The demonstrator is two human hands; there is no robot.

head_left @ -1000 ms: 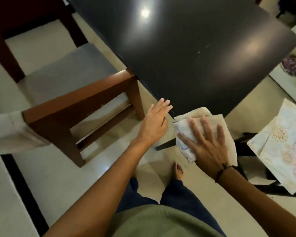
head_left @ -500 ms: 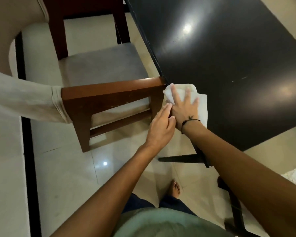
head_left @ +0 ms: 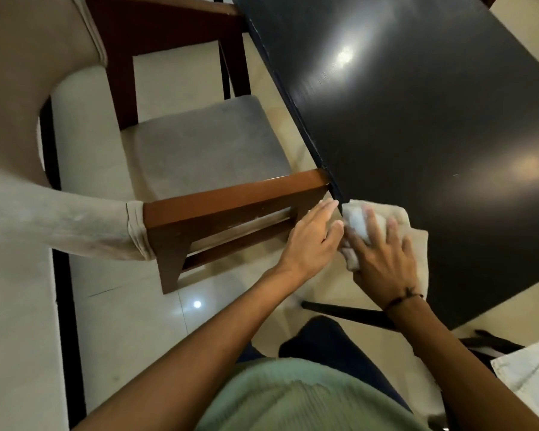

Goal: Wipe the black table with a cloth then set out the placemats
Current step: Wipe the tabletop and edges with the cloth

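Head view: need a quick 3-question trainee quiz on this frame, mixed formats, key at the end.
1. True or false: the right hand lies flat on the cloth.
2. Where on the table is the cloth? A) far edge B) near left corner C) centre
3. Fill in: the left hand holds ____; it sits just off the table corner, in front of the chair.

Key: 1 true; 2 B; 3 nothing
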